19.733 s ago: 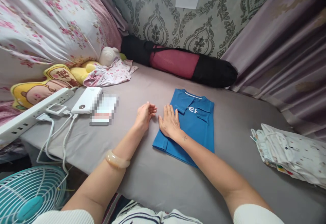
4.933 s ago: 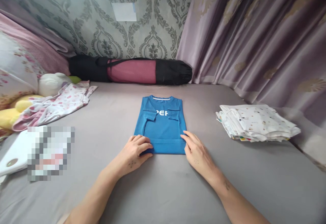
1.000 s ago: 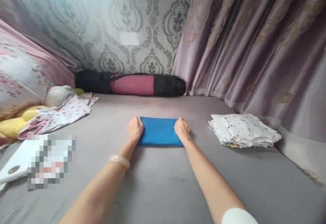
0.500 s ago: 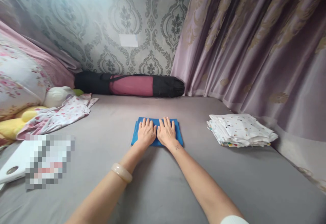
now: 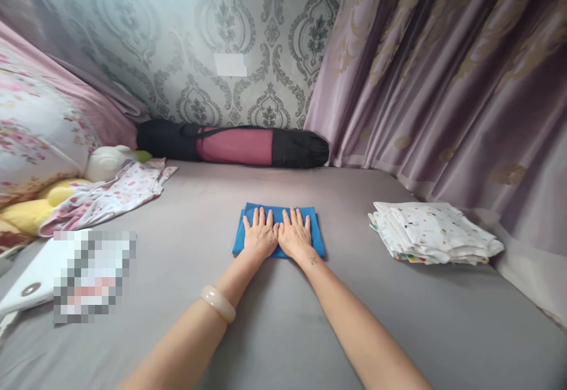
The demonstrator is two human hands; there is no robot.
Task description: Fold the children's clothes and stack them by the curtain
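Note:
A folded blue cloth (image 5: pixel 279 208) lies on the grey bed sheet (image 5: pixel 283 313) in the middle of the head view. Pressed flat on its left half is my left hand (image 5: pixel 260 233), fingers spread and pointing away from me. My right hand (image 5: pixel 296 231) rests the same way on the right half, its thumb side touching or nearly touching the left one. Both palms hide much of the cloth's top. Its layers show at the left and right edges. A pale bangle sits on my left forearm.
To the right lies a stack of folded white printed cloths (image 5: pixel 436 230). A long black and maroon bag (image 5: pixel 234 146) runs along the wall. At left are a spotted garment (image 5: pixel 119 198), a yellow plush (image 5: pixel 26 215), a white device (image 5: pixel 38 278) and a blurred-out item (image 5: pixel 93 278).
The camera view has shifted slightly, so the surroundings sit a little further right. My hands stay flat on the blue cloth and have drawn slightly closer together.

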